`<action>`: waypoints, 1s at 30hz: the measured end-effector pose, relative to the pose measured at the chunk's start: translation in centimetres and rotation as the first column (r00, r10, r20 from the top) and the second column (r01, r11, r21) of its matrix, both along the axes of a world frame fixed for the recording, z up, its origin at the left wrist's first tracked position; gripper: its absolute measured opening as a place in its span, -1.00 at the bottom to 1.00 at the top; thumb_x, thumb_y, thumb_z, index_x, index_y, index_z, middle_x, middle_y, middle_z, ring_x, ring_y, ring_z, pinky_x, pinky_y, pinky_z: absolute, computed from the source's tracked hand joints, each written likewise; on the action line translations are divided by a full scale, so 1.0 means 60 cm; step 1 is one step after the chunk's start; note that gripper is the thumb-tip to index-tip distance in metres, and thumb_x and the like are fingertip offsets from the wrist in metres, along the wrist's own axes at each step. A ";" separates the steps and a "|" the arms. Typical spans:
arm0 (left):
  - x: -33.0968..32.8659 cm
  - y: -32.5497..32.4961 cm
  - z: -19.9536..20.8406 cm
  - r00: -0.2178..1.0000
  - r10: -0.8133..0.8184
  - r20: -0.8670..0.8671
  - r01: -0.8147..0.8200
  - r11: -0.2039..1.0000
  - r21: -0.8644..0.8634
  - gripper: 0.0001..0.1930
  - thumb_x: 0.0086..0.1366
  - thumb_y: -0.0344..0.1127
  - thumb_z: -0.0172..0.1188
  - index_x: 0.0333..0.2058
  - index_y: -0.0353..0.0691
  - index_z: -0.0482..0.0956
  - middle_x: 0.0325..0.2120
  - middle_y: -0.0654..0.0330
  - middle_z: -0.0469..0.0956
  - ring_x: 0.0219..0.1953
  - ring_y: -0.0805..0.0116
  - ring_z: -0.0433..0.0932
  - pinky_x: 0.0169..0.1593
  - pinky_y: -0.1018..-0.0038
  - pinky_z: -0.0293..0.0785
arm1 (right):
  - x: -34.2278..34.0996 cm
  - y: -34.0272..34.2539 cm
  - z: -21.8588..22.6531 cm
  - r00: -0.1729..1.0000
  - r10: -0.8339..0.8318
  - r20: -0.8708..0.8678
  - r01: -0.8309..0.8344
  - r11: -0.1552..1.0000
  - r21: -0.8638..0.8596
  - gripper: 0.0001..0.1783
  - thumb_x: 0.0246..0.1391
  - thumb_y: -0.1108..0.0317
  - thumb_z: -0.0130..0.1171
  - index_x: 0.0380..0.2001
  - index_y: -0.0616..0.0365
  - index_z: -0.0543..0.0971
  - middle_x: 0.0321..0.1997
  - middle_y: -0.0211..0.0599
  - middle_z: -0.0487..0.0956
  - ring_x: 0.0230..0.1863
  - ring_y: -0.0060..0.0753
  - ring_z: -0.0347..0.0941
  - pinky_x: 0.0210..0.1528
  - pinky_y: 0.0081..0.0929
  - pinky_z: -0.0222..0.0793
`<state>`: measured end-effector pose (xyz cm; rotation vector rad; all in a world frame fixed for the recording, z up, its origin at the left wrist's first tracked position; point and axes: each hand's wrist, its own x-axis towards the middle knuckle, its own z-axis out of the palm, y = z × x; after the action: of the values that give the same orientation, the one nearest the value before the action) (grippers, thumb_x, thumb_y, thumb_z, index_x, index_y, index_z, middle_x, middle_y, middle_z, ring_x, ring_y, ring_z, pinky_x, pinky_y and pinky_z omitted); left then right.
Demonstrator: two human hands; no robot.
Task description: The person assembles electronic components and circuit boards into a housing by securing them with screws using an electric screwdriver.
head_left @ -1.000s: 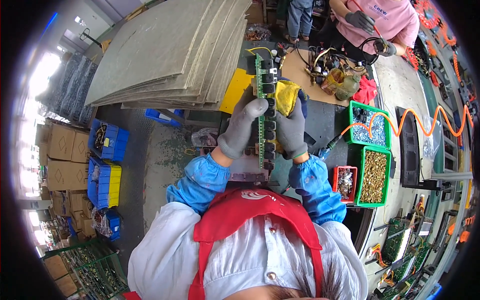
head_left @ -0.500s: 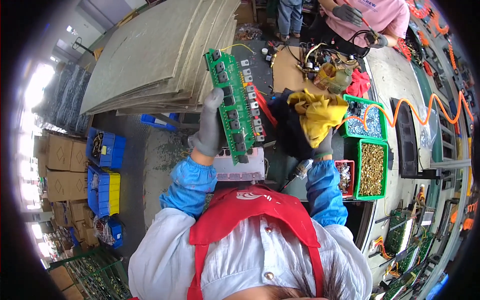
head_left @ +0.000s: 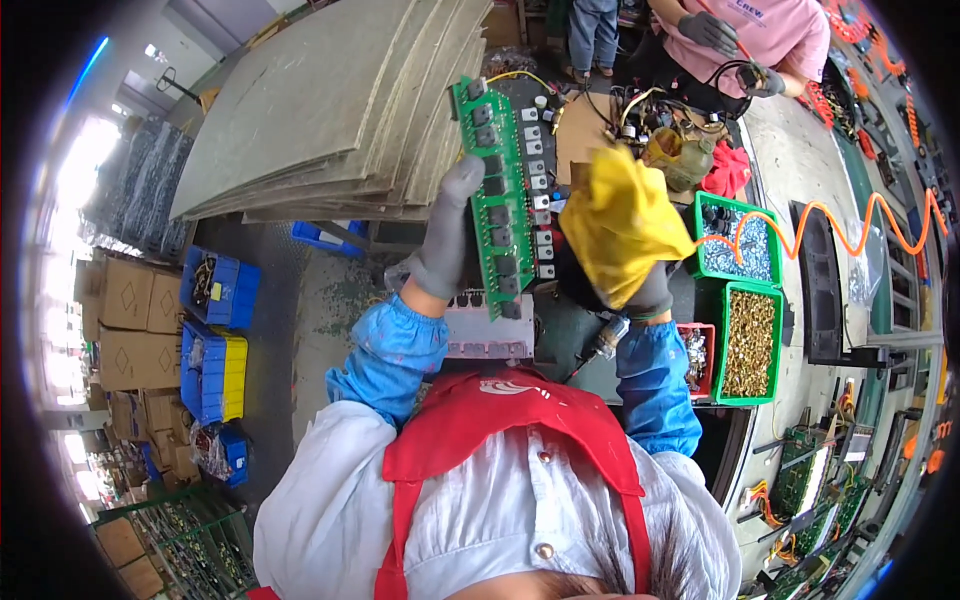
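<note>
My left hand [head_left: 446, 228], in a grey glove, grips a long green circuit board [head_left: 494, 190] by its left edge. The board is held up at a slight tilt; black components line its face and a row of silver-tabbed parts runs down its right side. In my right hand [head_left: 652, 292], also gloved, is a yellow cloth [head_left: 619, 222], bunched and smeared by motion, which hides most of the fingers. It hangs just right of the board, apart from it. Below the board lies a pale metal block [head_left: 488, 330]. A screwdriver-like tool [head_left: 604, 340] rests near my right wrist.
Green bins of silver hardware [head_left: 738, 246] and brass-coloured hardware [head_left: 750, 342] stand at right, beside a small red bin [head_left: 694, 360]. An orange coiled hose [head_left: 820, 225] stretches across them. Large stacked boards [head_left: 300, 110] fill the far left. A co-worker's gloved hand [head_left: 708, 33] holds a tool beyond.
The board has shifted right and slightly up with my left hand. The yellow cloth has swung left toward the board and spread out; the dark cloth beneath it is now mostly hidden.
</note>
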<state>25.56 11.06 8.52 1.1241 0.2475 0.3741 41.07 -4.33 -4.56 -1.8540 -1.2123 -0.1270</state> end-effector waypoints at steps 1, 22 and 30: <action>0.001 -0.005 -0.001 0.999 -0.009 0.039 0.011 0.999 -0.053 -0.40 0.27 0.18 -0.05 0.03 -0.24 0.40 -0.23 0.21 0.52 -0.25 0.44 0.55 -0.20 0.51 0.51 | -0.010 -0.001 -0.003 0.992 -0.044 0.117 0.076 0.956 -0.284 -0.48 0.18 0.22 0.03 0.20 0.01 0.27 0.12 -0.20 0.33 0.15 -0.20 0.24 0.24 -0.33 0.16; 0.028 0.006 -0.017 0.991 0.045 0.129 -0.028 0.991 -0.131 -0.44 0.25 0.17 -0.02 -0.04 -0.21 0.45 -0.31 0.27 0.53 -0.35 0.47 0.54 -0.27 0.50 0.52 | 0.011 0.048 -0.078 0.530 0.441 -0.724 -0.091 0.879 0.469 -0.41 0.32 0.21 -0.13 0.34 0.12 0.08 0.32 -0.21 0.20 0.30 -0.29 0.11 0.39 -0.45 -0.03; 0.022 -0.015 -0.075 0.966 0.224 -0.132 -0.214 0.973 0.086 -0.53 0.21 -0.12 0.11 0.02 -0.27 0.41 -0.17 0.25 0.49 -0.13 0.44 0.42 -0.04 0.49 0.37 | -0.101 0.096 0.035 0.864 0.110 -0.491 0.065 0.943 0.325 -0.58 0.20 0.26 -0.06 0.05 0.28 0.39 -0.12 -0.10 0.53 -0.18 -0.27 0.50 -0.09 -0.37 0.43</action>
<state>26.86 10.18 4.05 1.1982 0.4896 0.5030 35.01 1.42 -2.44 -1.4484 -0.7858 0.1553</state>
